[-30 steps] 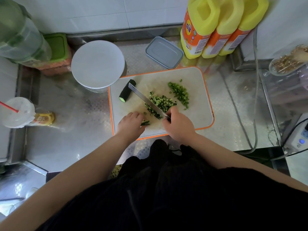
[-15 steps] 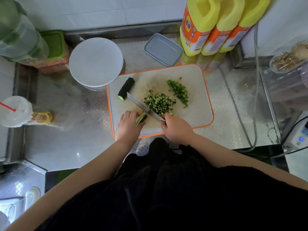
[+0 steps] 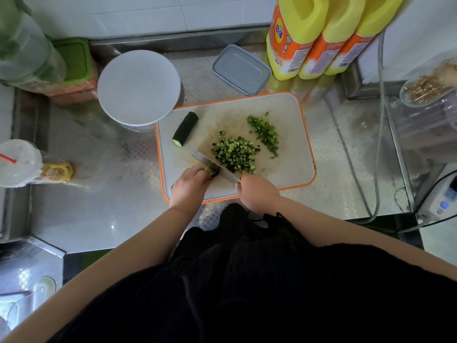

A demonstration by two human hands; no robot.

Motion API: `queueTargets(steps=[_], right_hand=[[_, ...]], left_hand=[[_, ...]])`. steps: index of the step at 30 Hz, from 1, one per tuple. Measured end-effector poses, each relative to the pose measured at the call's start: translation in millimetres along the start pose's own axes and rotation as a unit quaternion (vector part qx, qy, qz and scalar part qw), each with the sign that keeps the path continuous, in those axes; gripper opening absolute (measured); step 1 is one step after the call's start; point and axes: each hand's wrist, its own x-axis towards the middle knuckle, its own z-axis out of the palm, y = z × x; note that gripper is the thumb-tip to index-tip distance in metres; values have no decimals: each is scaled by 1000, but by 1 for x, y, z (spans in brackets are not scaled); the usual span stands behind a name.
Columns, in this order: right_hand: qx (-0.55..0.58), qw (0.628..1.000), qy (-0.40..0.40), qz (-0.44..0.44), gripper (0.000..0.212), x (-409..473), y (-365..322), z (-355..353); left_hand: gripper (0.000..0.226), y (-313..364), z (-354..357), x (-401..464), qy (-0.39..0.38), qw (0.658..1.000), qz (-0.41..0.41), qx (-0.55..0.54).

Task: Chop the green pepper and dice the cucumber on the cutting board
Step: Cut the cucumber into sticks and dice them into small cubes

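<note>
A: Largest item?
B: Steel counter (image 3: 103,219), embossed in a fine check pattern, glossy. On it, a rectangular white cutting board (image 3: 291,167) with rounded corners and an orange rim.

A: Beside the board?
B: Round white lid (image 3: 138,87), smooth, touching the board's far-left corner. Three yellow plastic jugs (image 3: 294,38) with orange labels, far right. A grey rectangular container lid (image 3: 241,69) between lid and jugs.

A: On the board?
B: Diced cucumber pile (image 3: 235,154), small dark-skinned cubes, centre. Chopped green pepper (image 3: 265,133), finer bits, in a loose strip to its right. A cucumber stub (image 3: 185,128), cylindrical, dark ridged skin, pale cut end, lying near the far-left corner, apart from both piles.

A: Hands?
B: Right hand (image 3: 257,191) curled round the handle of a knife (image 3: 215,165); flat steel blade angled across the board's near edge. Left hand (image 3: 190,186), fingers bent, pinning a cucumber strip (image 3: 212,170) against the blade.
</note>
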Motion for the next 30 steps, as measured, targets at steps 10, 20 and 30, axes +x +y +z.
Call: queueTargets(steps=[10,20,30], right_hand=[[12,999,34,-13,27,-7,4,-7],[-31,999,21,-26,14,-6,-6,2],[0,1000,17,10,33,0,0,1]], left_hand=[[20,2,-4,-4,12,1000,-24,2],[10,1,-1,-2,16,1000,-15,-11],[11,-3,2,-5,24,999,-5,-21]])
